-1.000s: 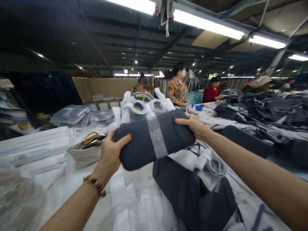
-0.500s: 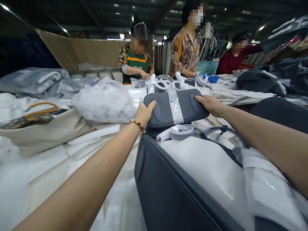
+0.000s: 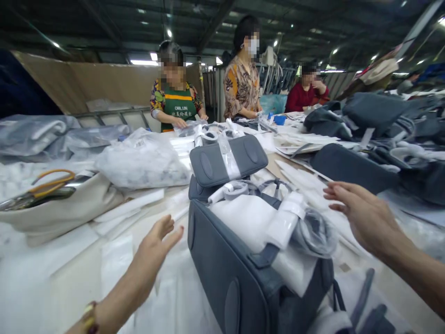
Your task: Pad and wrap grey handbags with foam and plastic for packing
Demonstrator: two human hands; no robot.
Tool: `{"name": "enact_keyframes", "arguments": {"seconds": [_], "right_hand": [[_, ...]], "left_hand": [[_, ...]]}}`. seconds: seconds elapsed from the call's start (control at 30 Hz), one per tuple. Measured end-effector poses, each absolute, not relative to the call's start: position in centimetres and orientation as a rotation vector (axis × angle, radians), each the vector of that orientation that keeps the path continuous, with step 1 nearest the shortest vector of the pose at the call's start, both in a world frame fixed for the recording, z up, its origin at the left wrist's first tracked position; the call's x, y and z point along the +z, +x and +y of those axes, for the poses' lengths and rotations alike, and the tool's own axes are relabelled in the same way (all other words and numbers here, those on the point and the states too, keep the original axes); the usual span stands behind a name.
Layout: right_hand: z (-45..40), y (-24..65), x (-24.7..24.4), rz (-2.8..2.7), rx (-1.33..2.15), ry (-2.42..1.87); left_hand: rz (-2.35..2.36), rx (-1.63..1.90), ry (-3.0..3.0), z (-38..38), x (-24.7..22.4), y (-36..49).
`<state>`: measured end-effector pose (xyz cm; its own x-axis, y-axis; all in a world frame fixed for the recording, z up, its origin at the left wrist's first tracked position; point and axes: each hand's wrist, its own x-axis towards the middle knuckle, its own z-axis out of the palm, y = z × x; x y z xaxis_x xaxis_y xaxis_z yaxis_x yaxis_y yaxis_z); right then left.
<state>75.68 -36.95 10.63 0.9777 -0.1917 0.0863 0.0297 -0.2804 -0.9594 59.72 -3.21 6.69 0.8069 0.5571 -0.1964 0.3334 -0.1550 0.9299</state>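
A dark grey-blue handbag (image 3: 222,260) lies on its side in front of me, its base with oval patches turned toward my left. White padding and a plastic-wrapped strap (image 3: 314,232) rest on its upper side. Just beyond it sits a second grey handbag (image 3: 208,164), with a white wrap band (image 3: 227,157) across its base. My left hand (image 3: 155,250) is open in the air left of the near bag, fingers apart, touching nothing. To the right of the bags, my right hand (image 3: 361,215) hovers open and holds nothing.
A beige pouch (image 3: 76,208) with orange-handled scissors (image 3: 52,181) lies at left, beside a clear plastic bag of white pieces (image 3: 142,160). More dark bags (image 3: 351,167) are heaped at right. Two people stand across the table, and another person in red (image 3: 302,95) is farther back.
Both hands have let go of the far handbag and drawn back toward me, moving apart. That bag now rests behind the near one. My view has shifted right.
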Motion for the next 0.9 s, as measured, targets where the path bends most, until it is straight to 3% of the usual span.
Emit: {"name": "enact_keyframes", "arguments": {"seconds": [0.07,0.2,0.33,0.43,0.9], "right_hand": [[-38.2,70.4,10.2,0.235,-0.166,-1.784],[-37.2,61.3,9.5,0.419,0.333,-1.509],[-34.4,56.8,8.6,0.474,0.602,-1.186],[-32.5,56.3,8.3,0.398,0.731,-1.024],[-29.3,57.5,7.7,0.366,0.447,-1.286]], "left_hand": [[0.504,0.203,2.058,-3.7,7.3,57.9],[-0.179,0.221,2.538,-4.4,10.8,59.5],[-0.690,-0.206,2.746,-6.1,14.5,62.7],[-0.817,-0.420,2.852,-7.2,15.6,63.8],[-0.789,-0.322,2.898,-6.1,14.1,63.4]]}}
